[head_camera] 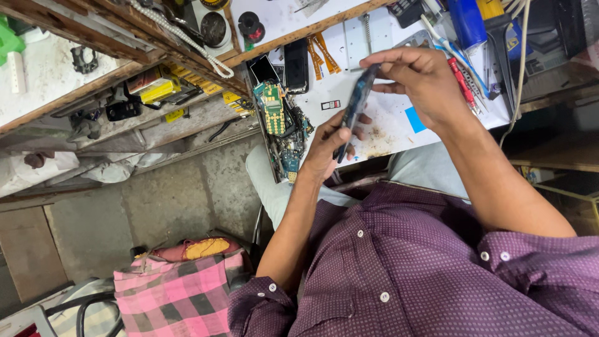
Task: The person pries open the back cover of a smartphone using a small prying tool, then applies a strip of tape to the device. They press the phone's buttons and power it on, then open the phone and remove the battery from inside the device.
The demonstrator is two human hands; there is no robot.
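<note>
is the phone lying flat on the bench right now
No, the dark phone is held up off the white bench, edge-on, with the left hand at its lower end and the right hand gripping its top.

Phone (355,106) seen edge-on and motion-blurred, its face unreadable, lower end hidden behind left hand (327,146) fingers, top end covered by right hand (424,78) fingertips; tools (474,37) beyond the right hand cut by the top edge, kinds indistinct.
</note>
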